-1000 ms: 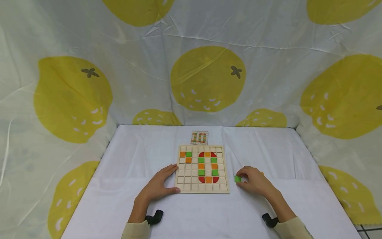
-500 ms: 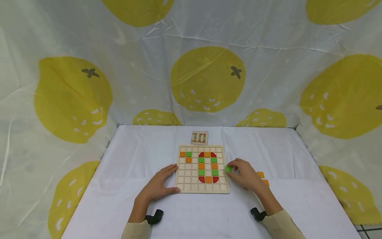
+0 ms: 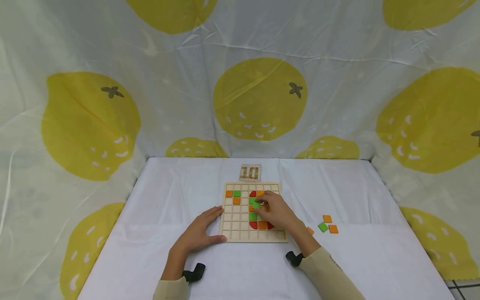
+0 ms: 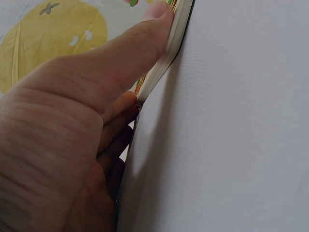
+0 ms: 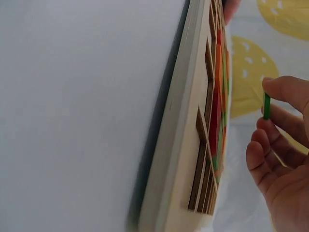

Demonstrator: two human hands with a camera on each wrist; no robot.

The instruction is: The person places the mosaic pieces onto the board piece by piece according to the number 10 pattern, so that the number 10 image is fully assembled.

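Note:
A square wooden grid board (image 3: 235, 232) lies on the white cloth, with orange, green and red pieces set in some of its cells. My left hand (image 3: 200, 229) rests against the board's left side, thumb at the near left corner and fingers extended along the edge. Over the board, my right hand (image 3: 277, 211) pinches a green square tile (image 5: 266, 105) between thumb and fingertip. In the right wrist view that tile is held up on edge, apart from the board. The right hand hides part of the red, green and orange ring of pieces in the head view.
Right of the board lie loose tiles: a green one (image 3: 323, 227) and orange ones (image 3: 333, 229), one partly behind the right forearm. A small printed pattern card (image 3: 250, 172) lies just beyond the board. A lemon-print cloth (image 3: 262, 100) hangs behind and at the sides.
My right hand has carried the green tile leftward from the loose tiles to above the board. The loose tiles have come into sight. My left hand has stayed put.

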